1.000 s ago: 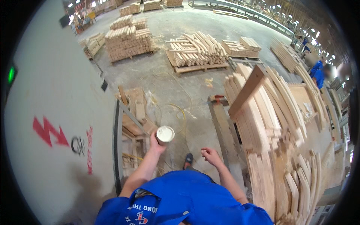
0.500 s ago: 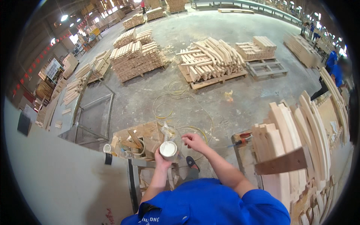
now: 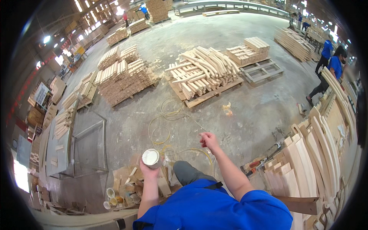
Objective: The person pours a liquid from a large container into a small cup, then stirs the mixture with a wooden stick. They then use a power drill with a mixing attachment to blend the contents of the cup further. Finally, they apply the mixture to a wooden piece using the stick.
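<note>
My left hand point(image 3: 148, 171) is wrapped round a small round tub point(image 3: 151, 157), held upright at waist height. White material fills its open top. My right hand point(image 3: 209, 140) is out in front of me to the right, over the floor, its fingers curled in; nothing shows in it. Below the tub, several used cups point(image 3: 112, 193) and wood offcuts lie on a low wooden surface. A crumpled clear plastic bag point(image 3: 171, 156) is just right of the tub.
A yellow hose point(image 3: 161, 132) lies coiled on the floor ahead. Beyond stand pallets of stacked wood point(image 3: 124, 80) and curved wooden pieces point(image 3: 209, 69). Upright wooden parts point(image 3: 293, 165) and a red-handled tool point(image 3: 254, 164) are close on my right. A person in blue point(image 3: 334, 68) walks at far right.
My view has swung right and I have stepped, one knee now forward. The tub stays in my left hand, moved left in view. My right hand has moved away from it.
</note>
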Demonstrator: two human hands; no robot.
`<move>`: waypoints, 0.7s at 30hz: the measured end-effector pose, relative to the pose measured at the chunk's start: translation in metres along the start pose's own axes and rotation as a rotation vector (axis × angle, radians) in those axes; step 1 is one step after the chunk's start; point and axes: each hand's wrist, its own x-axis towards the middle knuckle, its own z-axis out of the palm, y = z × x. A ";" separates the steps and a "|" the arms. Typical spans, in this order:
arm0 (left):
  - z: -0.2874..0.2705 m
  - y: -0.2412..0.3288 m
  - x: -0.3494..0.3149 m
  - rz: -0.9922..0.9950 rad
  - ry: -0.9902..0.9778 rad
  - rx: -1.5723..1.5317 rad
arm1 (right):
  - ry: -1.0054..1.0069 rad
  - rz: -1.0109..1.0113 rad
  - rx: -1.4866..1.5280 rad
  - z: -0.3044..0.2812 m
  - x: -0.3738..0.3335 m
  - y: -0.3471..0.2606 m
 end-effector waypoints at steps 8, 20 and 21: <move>0.032 0.039 0.049 0.066 -0.003 0.069 | 0.423 -0.368 0.304 -0.089 0.072 -0.091; 0.227 -0.125 0.246 -0.441 -0.202 0.364 | 1.121 -0.800 -0.031 -0.291 0.044 -0.234; 0.241 -0.142 0.259 -0.487 -0.220 0.385 | 1.221 -0.798 -0.143 -0.308 0.031 -0.245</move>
